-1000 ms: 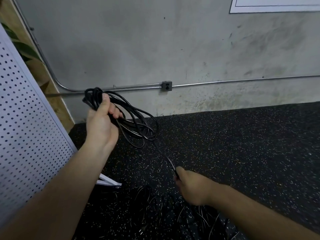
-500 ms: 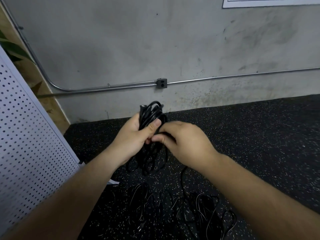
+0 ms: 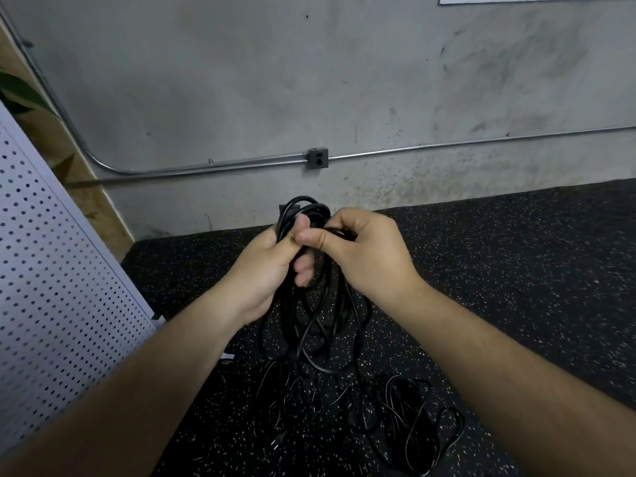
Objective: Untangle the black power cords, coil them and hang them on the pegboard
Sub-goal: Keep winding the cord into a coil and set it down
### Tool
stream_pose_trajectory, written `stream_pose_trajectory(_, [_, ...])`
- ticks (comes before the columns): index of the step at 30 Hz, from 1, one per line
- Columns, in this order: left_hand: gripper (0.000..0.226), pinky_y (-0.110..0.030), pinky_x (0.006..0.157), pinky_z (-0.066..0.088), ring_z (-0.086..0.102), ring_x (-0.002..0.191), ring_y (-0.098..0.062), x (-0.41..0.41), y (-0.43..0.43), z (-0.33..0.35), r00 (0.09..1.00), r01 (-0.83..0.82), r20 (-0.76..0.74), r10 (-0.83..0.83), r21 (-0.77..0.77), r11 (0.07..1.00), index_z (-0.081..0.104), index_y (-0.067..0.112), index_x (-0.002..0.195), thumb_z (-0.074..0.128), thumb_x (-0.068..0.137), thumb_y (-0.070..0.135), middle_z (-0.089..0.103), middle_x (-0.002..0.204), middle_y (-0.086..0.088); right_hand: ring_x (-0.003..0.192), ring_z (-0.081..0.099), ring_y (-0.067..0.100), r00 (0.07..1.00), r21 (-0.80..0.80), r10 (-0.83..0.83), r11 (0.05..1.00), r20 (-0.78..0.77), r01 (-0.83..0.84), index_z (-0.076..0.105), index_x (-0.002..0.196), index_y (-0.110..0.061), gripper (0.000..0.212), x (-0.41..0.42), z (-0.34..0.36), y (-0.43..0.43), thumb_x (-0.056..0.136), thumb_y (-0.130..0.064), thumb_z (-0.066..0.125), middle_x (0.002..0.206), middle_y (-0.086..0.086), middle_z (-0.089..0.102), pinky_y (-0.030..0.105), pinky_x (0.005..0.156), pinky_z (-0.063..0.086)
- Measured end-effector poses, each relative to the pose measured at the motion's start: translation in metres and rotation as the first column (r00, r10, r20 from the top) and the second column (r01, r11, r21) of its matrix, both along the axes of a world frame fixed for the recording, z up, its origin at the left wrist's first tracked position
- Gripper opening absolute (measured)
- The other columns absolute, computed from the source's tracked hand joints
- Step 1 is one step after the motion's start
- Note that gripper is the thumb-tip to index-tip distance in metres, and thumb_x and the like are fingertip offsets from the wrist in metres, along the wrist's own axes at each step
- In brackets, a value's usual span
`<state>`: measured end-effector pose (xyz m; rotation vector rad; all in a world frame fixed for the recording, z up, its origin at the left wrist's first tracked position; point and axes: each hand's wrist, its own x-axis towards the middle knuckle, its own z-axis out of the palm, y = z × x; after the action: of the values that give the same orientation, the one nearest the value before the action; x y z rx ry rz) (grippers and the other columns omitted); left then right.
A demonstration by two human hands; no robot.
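A coil of black power cord (image 3: 311, 325) hangs in loops in front of me, its top bend sticking up above my fists. My left hand (image 3: 272, 266) grips the bundle near the top, thumb pressed across the strands. My right hand (image 3: 358, 249) pinches a strand of the same cord right beside the left thumb. More black cords (image 3: 406, 421) lie tangled on the speckled floor below, one plug (image 3: 277, 442) showing. The white pegboard (image 3: 51, 287) leans at the far left.
A grey concrete wall (image 3: 275, 80) stands close ahead with a metal conduit (image 3: 206, 165) and an outlet box (image 3: 317, 158). Black speckled rubber flooring (image 3: 516, 253) stretches right. A wooden panel (image 3: 86, 187) and a plant leaf (image 3: 24, 94) sit behind the pegboard.
My right hand came up from the floor end of the cord to meet the left hand at the coil's top. The left hand brought the coil from the left to the centre.
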<state>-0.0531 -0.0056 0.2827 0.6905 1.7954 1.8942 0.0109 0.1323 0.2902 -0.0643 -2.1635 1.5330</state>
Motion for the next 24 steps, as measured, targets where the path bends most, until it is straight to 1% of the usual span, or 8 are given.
stream_pose_trajectory(4, [0.049,-0.023,0.049,0.036,0.025,0.041,-0.006,-0.003,-0.004,0.01,0.955,0.135,0.253,-0.157,0.101,0.986,0.067,0.024,0.074,0.055,0.075,0.072,0.024,0.053,0.007,0.051,0.037,0.004,0.993,0.121,-0.12,0.985,-0.019,0.121,0.057,0.067,-0.01,0.05,-0.005,0.002,0.007,0.073,-0.051,0.085,0.051,-0.012,0.044,0.025,0.052,0.035])
stream_pose_trajectory(7, [0.032,-0.023,0.047,0.026,0.023,0.038,-0.004,-0.012,-0.013,0.013,0.965,0.184,0.171,-0.201,0.112,0.977,0.06,0.025,0.06,0.087,0.076,0.035,0.024,0.047,0.011,0.054,0.039,0.003,1.0,0.139,0.008,0.99,-0.027,-0.004,0.055,0.07,-0.017,0.038,-0.005,-0.002,0.017,0.079,-0.043,0.082,0.058,-0.011,0.049,0.022,0.054,0.037])
stream_pose_trajectory(9, [0.041,-0.024,0.047,0.021,0.022,0.036,-0.004,-0.019,-0.02,0.014,0.969,0.165,0.169,-0.182,0.11,0.98,0.05,0.026,0.053,0.079,0.078,0.01,0.023,0.045,0.011,0.052,0.042,0.007,0.994,0.055,0.107,0.993,0.007,-0.107,0.052,0.079,-0.018,0.032,-0.006,-0.006,0.028,0.086,-0.035,0.078,0.061,-0.009,0.051,0.024,0.05,0.038])
stream_pose_trajectory(11, [0.046,-0.024,0.046,0.019,0.021,0.035,-0.004,-0.024,-0.026,0.02,0.974,0.125,0.176,-0.144,0.117,0.985,0.041,0.027,0.048,0.07,0.076,0.006,0.023,0.042,0.012,0.052,0.044,0.013,0.983,0.013,0.172,0.985,0.071,-0.173,0.05,0.084,-0.016,0.029,-0.006,-0.014,0.041,0.092,-0.036,0.071,0.062,-0.007,0.052,0.027,0.048,0.04])
stream_pose_trajectory(14, [0.047,-0.018,0.042,0.023,0.019,0.033,-0.002,-0.033,-0.036,0.029,0.973,-0.025,0.229,-0.028,0.223,0.974,0.038,0.026,0.043,0.07,0.071,0.007,0.023,0.039,0.014,0.061,0.051,0.015,0.965,0.121,0.159,0.975,0.209,-0.186,0.055,0.083,-0.015,0.037,-0.004,-0.038,0.059,0.095,-0.05,0.055,0.067,-0.005,0.055,0.031,0.059,0.046])
stream_pose_trajectory(18, [0.047,-0.016,0.04,0.027,0.02,0.031,-0.003,-0.056,-0.059,0.037,0.938,-0.282,0.314,0.149,0.436,0.855,0.036,0.028,0.046,0.06,0.082,0.01,0.025,0.037,0.013,0.068,0.054,0.011,0.918,0.139,0.177,0.961,0.355,-0.239,0.061,0.085,-0.017,0.052,0.002,-0.072,0.072,0.098,-0.062,0.039,0.072,-0.003,0.057,0.03,0.069,0.045])
stream_pose_trajectory(22, [0.045,-0.018,0.042,0.03,0.02,0.035,-0.004,-0.065,-0.068,0.031,0.927,-0.357,0.251,0.28,0.36,0.862,0.042,0.027,0.056,0.056,0.096,0.01,0.025,0.039,0.013,0.067,0.051,0.014,0.911,0.012,0.197,0.976,0.363,-0.216,0.059,0.092,-0.012,0.042,-0.002,-0.075,0.061,0.107,-0.043,0.035,0.071,-0.001,0.048,0.04,0.079,0.059])
stream_pose_trajectory(24, [0.033,-0.019,0.044,0.031,0.021,0.036,-0.004,-0.065,-0.064,0.026,0.927,-0.363,0.211,0.309,0.299,0.883,0.046,0.025,0.066,0.063,0.092,0.016,0.026,0.04,0.012,0.064,0.042,0.015,0.925,-0.029,0.197,0.98,0.324,-0.198,0.056,0.094,-0.009,0.042,-0.006,-0.066,0.052,0.109,-0.04,0.033,0.068,-0.003,0.041,0.044,0.072,0.058])
